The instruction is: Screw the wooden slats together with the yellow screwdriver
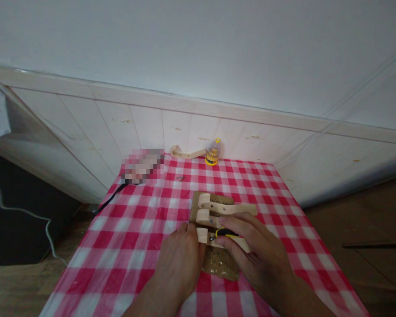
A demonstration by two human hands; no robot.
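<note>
Three pale wooden hooks lie across a brown, tape-covered piece of cardboard [221,266]: a far hook [231,208], a middle hook [203,216] and a near hook [202,235]. Small dark screws show in the far and middle ones. My left hand [181,255] is closed at the curled end of the near hook, its fingertips partly hidden. In my right hand [264,251] is a black and yellow screwdriver [227,232], gripped between thumb and fingers, its tip down at the near hook. The right hand covers the straight ends of the middle and near hooks.
A red and white checked cloth [125,251] covers the table. By the wall stand a yellow-based bit set [213,153] and another wooden hook [186,153]. Loose screws [181,178] lie nearby. A blurred-out item [141,167] with a black strap [110,197] is at far left.
</note>
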